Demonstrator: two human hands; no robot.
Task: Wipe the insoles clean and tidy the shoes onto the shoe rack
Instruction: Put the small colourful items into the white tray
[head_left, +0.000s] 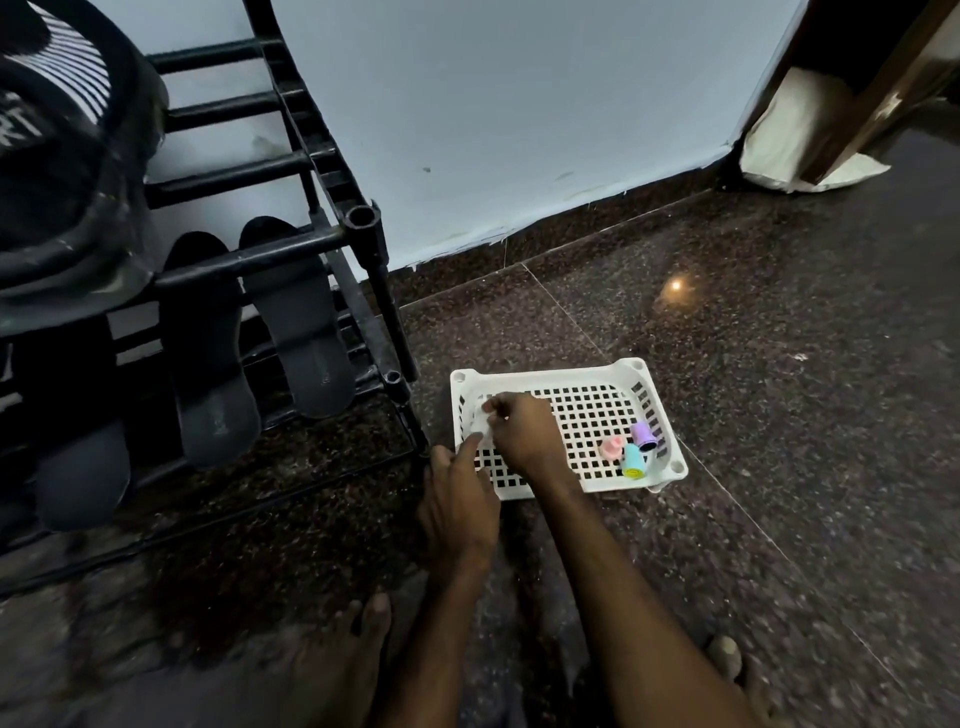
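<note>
Pinching a small white wipe (480, 422) with my right hand (524, 434), fingers closed on it over the left end of the white perforated basket (631, 370). Left hand (457, 499) sits just below, at the basket's near-left corner, index finger stretched up to touch the wipe; rest of that hand loosely curled, holding nothing I can make out. Wipe is crumpled and blurred, can't tell more.

Basket sits on the dark speckled floor (779, 338), just right of the black shoe rack (363, 223). In its right end: purple roll (644, 435), teal roll (632, 461), small pink item (612, 448), all bunched together.

Two dark insoles (306, 322) lean side by side on the rack's lower tier, well left of my hands. They look flat and matte, heel ends down. A dark shoe (62, 171) sits on the upper tier.
</note>
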